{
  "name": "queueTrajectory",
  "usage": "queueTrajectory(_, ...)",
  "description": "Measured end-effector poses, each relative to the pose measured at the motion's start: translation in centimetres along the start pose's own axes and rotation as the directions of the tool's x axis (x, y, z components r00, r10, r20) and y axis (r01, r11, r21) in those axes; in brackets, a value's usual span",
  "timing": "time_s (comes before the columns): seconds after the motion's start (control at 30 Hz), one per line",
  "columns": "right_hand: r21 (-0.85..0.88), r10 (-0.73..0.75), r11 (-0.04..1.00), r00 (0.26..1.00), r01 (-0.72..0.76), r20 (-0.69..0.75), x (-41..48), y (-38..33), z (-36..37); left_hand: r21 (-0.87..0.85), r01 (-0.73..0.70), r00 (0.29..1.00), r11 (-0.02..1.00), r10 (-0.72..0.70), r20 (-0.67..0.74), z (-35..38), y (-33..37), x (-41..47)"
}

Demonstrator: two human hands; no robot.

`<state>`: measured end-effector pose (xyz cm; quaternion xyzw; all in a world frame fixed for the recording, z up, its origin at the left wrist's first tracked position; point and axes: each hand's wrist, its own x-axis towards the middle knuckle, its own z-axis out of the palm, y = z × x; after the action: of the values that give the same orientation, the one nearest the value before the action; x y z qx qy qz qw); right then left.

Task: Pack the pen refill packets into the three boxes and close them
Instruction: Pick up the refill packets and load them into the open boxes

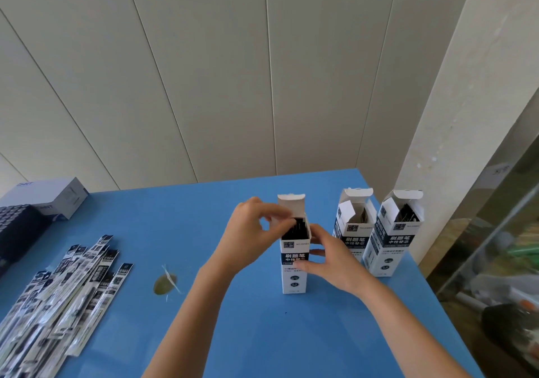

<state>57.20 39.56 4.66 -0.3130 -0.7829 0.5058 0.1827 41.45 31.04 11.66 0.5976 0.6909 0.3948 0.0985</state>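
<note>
Pen refill packets, long flat strips of glossy black-and-white film, lie fanned in a loose pile at the near left of the smooth blue table. Far behind them sit a dark ridged block and a matte grey-white carton at the table's far left edge. A yellowish stain with a scrap of clear film marks the bare stretch between the pile and the hands.

The left hand pinches a side flap at the top of the near box between thumb and forefinger, the other fingers curled. This tall, square-section cardboard box stands upright with its lid flap raised and dark packet ends showing inside. The right hand grips its right side, thumb across the printed front.

Two more boxes of the same kind, the middle box and the right box, stand upright and open at the far right, just beside each other; the right one stands near the table's right edge. Open blue surface lies near the person.
</note>
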Motion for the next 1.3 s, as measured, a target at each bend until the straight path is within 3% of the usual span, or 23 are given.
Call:
queueTrajectory(0.07, 0.044, -0.007, 0.999, 1.0, 0.007, -0.006, -0.2, -0.1, 0.1, -0.179, 0.088, 0.949, 0.98, -0.137, -0.283, 0.6, -0.7, -1.3)
queueTrajectory(0.1, 0.064, -0.011, 0.998, 1.0, 0.011, -0.008, -0.3, -0.1, 0.1, -0.262, 0.139, 0.916, 0.955, -0.224, -0.332, 1.1, -1.0, -1.9)
queueTrajectory(0.13, 0.083, -0.015, 0.996, 1.0, 0.015, -0.008, -0.4, -0.1, 0.1, -0.35, 0.204, 0.9, 0.914, -0.316, -0.301, 1.7, -1.4, -2.4)
queueTrajectory(0.23, 0.208, -0.015, 0.978, 1.0, 0.01, 0.024, -0.6, -0.8, 0.3, -0.529, 0.397, 0.892, 0.75, -0.452, 0.029, 3.8, -1.8, -3.5)
queueTrajectory(0.3, 0.336, -0.034, 0.942, 0.998, 0.013, 0.058, -0.5, -1.4, 0.7, -0.581, 0.399, 0.908, 0.71, -0.396, 0.141, 4.8, -1.3, -3.8)
queueTrajectory(0.47, 0.471, -0.046, 0.881, 0.999, 0.041, 0.0, -0.1, -1.9, 2.1, -0.636, 0.383, 0.919, 0.67, -0.347, 0.189, 5.9, -0.4, -3.8)
queueTrajectory(0.6, 0.458, 0.015, 0.889, 0.997, 0.022, -0.078, 0.2, -1.9, 2.4, -0.66, 0.331, 0.934, 0.674, -0.335, 0.127, 6.3, -0.3, -3.6)
queueTrajectory(0.7, 0.422, -0.018, 0.903, 0.99, 0.077, -0.141, 0.5, -1.8, 2.3, -0.658, 0.202, 0.956, 0.726, -0.292, -0.028, 6.0, -0.3, -3.3)
queueTrajectory(0.93, 0.428, -0.104, 0.886, 0.976, 0.179, -0.192, 0.3, -2.2, 2.2, -0.493, -0.017, 0.968, 0.87, -0.108, -0.225, 5.7, -0.6, -2.9)
queueTrajectory(1.3, 0.373, -0.137, 0.909, 0.978, 0.187, -0.156, -0.4, -1.8, 2.1, -0.536, -0.047, 0.989, 0.843, -0.034, -0.141, 6.1, -1.5, -3.7)
